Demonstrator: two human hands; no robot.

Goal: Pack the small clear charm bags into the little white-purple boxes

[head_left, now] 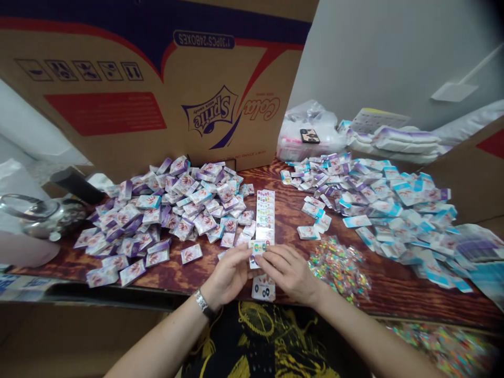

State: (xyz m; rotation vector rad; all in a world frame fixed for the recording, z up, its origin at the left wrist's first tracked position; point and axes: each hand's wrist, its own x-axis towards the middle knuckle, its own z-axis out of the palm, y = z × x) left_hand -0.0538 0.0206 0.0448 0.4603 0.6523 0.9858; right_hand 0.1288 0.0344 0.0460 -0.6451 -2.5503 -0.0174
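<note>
Between my two hands is a small white card (258, 247) printed with coloured round pictures. The fingers and thumb of my left hand (232, 273) close on its left side. My right hand (289, 272) pinches it from the right, its fingers lying over the card's edge. Beyond the hands, a row of overlapping printed cards (265, 210) lies on the table. Closer to my body, another printed card with dark ovals (263, 290) sits below my hands, partly covered by them. What lies under my fingers is hidden.
To the left is a heap of filled small boxes (189, 205); flattened-looking ones (386, 199) pile on the right. Small bags of coloured candy (338, 268) lie beside my right hand. A large carton (157, 94) stands behind, a metal kettle (51, 215) far left.
</note>
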